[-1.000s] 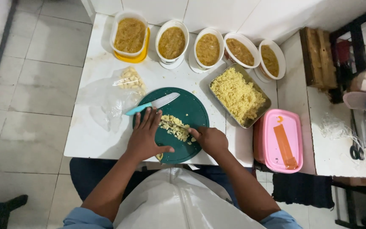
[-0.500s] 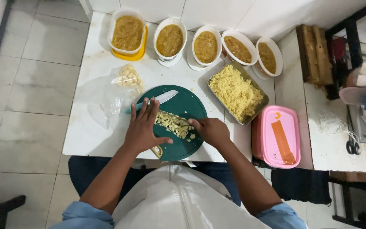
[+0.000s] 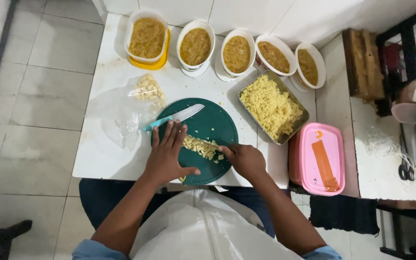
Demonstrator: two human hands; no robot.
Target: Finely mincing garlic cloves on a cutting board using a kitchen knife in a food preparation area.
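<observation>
Centre frame: a row of chopped pale pieces [image 3: 200, 147] lies on the round green cutting board [image 3: 217, 123], its long axis running from upper left to lower right. The left hand [image 3: 165, 156] rests flat, fingers spread, touching the row's left end, holding nothing. The right hand [image 3: 244, 159], loosely curled, meets its right end; any grip cannot be told. A knife [image 3: 176, 117] lies just above the left hand. A tray of yellow grains [image 3: 271, 107] stands to the right on the worktop [image 3: 102, 149].
</observation>
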